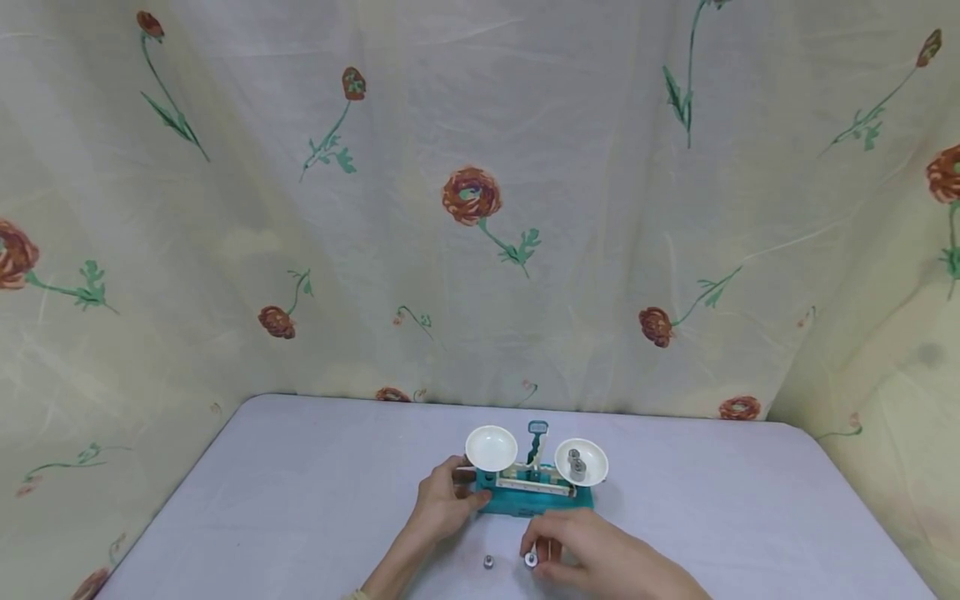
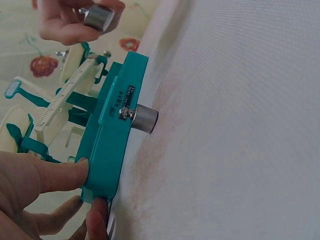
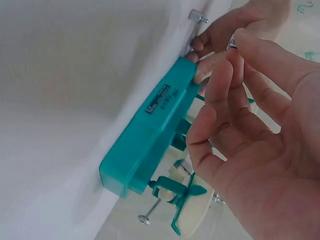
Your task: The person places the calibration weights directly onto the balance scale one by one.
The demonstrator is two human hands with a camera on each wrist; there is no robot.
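A teal balance scale [image 1: 525, 502] with two white pans stands on the table. My left hand [image 1: 442, 500] grips the left end of its base, thumb on the front face. Between thumb and fingertips, my right hand [image 1: 588, 550] pinches a small metal weight [image 2: 99, 18], held in front of the base. Another metal weight [image 1: 488, 562], with a knob on top, stands alone on the table near the base. The left pan [image 1: 491, 448] holds nothing visible. In the right pan [image 1: 596, 457] sit two metal weights [image 1: 576, 465].
A pale cloth covers the table [image 1: 337, 483]. Flower-printed curtains [image 1: 570, 333] hang behind it and along both sides. The scale's upright pointer [image 1: 537, 437] rises between the pans.
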